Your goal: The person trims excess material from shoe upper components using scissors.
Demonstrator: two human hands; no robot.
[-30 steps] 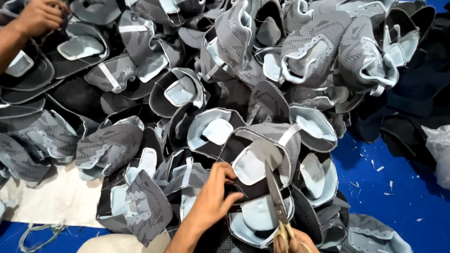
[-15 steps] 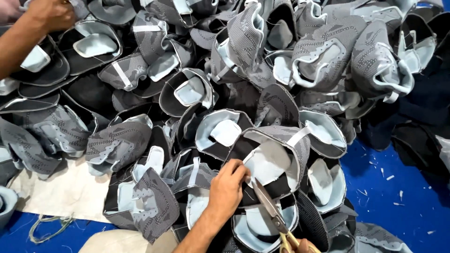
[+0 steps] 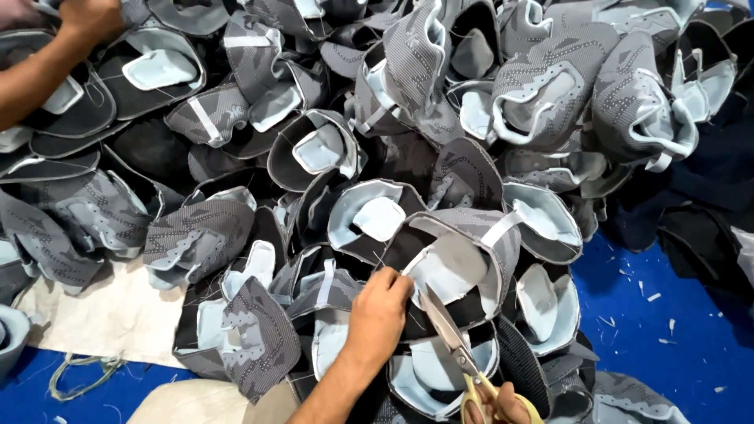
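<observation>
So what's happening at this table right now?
A person's left hand grips the edge of a grey knit shoe upper while the right hand works yellow-handled scissors at its pale lining. It lies on a big pile of similar uppers. Another person's hand reaches in at top left.

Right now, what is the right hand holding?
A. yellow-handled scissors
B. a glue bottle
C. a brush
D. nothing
A: the right hand grips yellow-handled scissors, blades pointing up at the shoe upper that the left hand steadies.
</observation>
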